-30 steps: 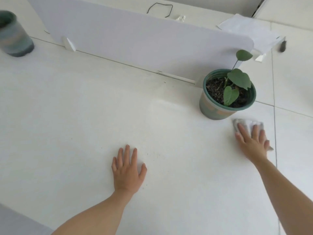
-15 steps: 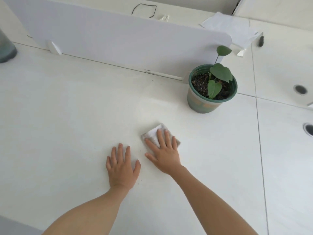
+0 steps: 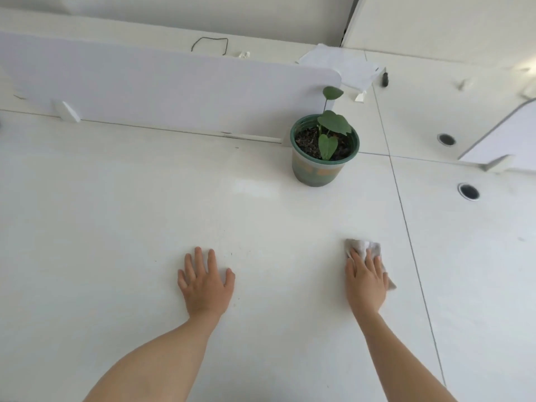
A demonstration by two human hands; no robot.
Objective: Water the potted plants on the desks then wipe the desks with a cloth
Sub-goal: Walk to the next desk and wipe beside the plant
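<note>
Where desks meet, potted plant [image 3: 324, 149].

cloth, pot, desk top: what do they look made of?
Cloth: soft woven fabric, greyish white; it wrinkles under the right hand. Pot: probably plastic, since the green rim is thin and the banded wall faintly translucent; glazed ceramic can't be ruled out. Desk top: smooth white laminate or coated board, low sheen with a soft glare patch.

Potted plant [image 3: 324, 149] is standing on desk [image 3: 116, 213] before divider [image 3: 162, 91]'s right end; cloth [image 3: 366, 250] is lying under right hand [image 3: 366, 281], left hand [image 3: 204, 284] resting leftward
</note>
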